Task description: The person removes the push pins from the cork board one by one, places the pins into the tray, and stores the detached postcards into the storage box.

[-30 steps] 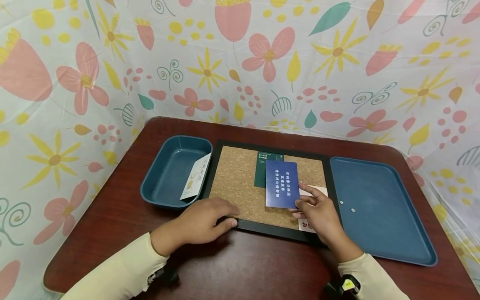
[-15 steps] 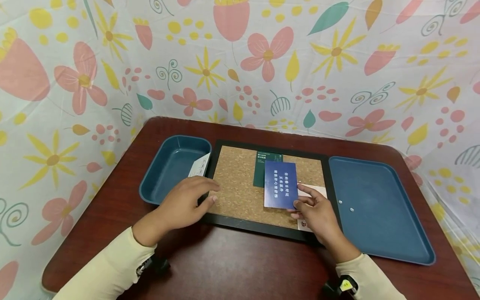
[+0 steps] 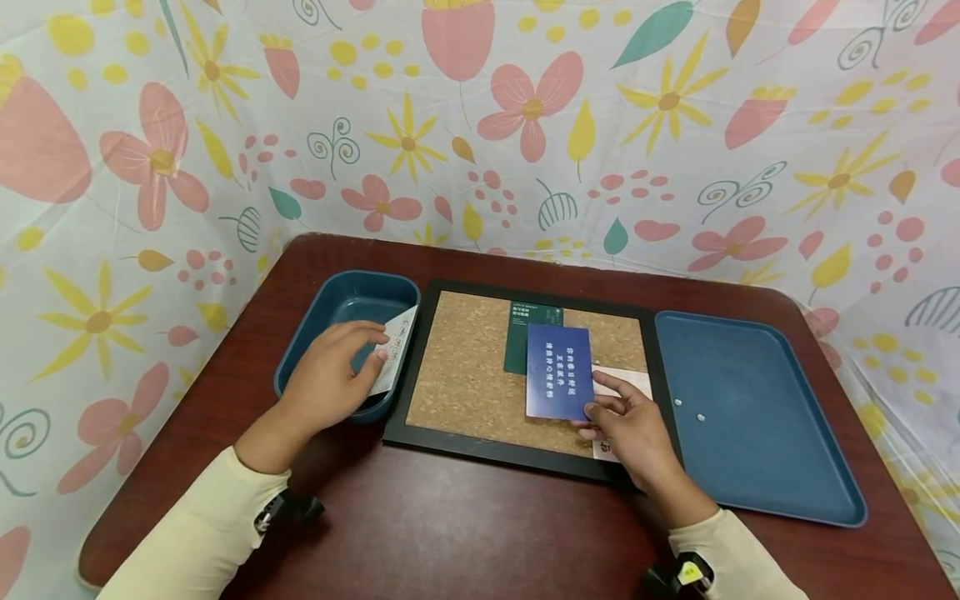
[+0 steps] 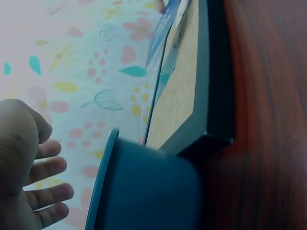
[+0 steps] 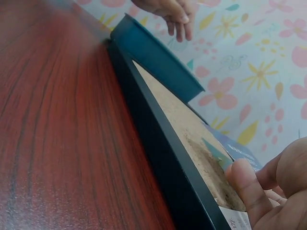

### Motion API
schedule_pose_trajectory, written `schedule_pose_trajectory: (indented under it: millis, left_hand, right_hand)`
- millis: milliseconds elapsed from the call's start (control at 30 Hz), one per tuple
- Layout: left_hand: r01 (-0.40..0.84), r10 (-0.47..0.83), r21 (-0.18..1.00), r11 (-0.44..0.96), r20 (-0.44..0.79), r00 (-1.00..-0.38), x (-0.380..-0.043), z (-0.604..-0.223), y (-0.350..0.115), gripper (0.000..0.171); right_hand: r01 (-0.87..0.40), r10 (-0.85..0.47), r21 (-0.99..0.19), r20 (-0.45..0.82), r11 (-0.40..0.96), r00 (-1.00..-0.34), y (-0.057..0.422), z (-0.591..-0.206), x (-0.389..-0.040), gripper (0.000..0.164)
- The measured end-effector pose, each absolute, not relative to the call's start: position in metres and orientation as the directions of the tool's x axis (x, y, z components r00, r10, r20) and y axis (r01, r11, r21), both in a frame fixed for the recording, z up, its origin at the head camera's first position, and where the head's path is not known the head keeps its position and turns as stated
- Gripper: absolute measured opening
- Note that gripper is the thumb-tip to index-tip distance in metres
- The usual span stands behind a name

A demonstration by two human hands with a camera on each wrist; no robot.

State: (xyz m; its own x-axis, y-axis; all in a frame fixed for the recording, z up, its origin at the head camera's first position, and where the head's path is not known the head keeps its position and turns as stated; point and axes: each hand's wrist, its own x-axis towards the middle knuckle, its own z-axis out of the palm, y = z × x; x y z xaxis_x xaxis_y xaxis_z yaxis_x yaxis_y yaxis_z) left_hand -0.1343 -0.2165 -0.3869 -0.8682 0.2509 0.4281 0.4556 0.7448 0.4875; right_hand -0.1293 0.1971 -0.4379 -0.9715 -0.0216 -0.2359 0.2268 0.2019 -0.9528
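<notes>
My right hand (image 3: 632,427) pinches the lower right corner of a dark blue card (image 3: 557,371) with white writing, over the cork board (image 3: 457,375). The card overlaps a green card (image 3: 516,346) on the board. A pale card (image 3: 632,382) shows partly behind my right fingers. My left hand (image 3: 322,379) is above the deep blue bin (image 3: 367,300), its fingers loosely bent and nothing held. Inside that bin, a white card (image 3: 396,354) with handwriting-like marks leans on the right wall. In the left wrist view, the left fingers (image 4: 53,194) stand apart from the bin's rim.
A flat blue tray (image 3: 757,417) lies right of the board, with two small white round pieces (image 3: 701,417) near its left edge. The board's black frame (image 3: 480,450) sits close to the bin. A flower-printed curtain (image 3: 525,167) hangs behind the dark red table (image 3: 450,533).
My left hand has left the board's lower left edge and moved left and up, to above the bin. The right hand still holds the blue card in nearly the same place.
</notes>
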Motion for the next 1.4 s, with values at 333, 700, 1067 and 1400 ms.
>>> schedule_pose_trajectory:
  millis: [333,700,1067,1400]
  left_hand:
    - [0.279,0.097,0.54,0.794,0.34,-0.935,-0.144,-0.388,-0.246,0.024]
    - [0.178,-0.045,0.598,0.781,0.339,-0.94,-0.153,-0.391,-0.278,0.026]
    - [-0.022,-0.136,0.69,0.724,0.112,-0.984,-0.164,-0.398,-0.305,0.037]
    - [-0.234,-0.079,0.784,0.576,-0.231,-0.97,-0.18,-0.4,-0.324,0.054]
  right_hand:
    - [0.236,-0.031,-0.953,-0.246,0.188,-0.969,0.197,-0.435,-0.126,0.06]
    - [0.242,-0.017,-0.947,-0.251,0.213,-0.968,0.197,-0.432,-0.126,0.059]
    - [0.251,-0.007,-0.944,-0.258,0.216,-0.966,0.198,-0.433,-0.126,0.06]
    - [0.246,-0.007,-0.941,-0.255,0.231,-0.967,0.197,-0.434,-0.125,0.06]
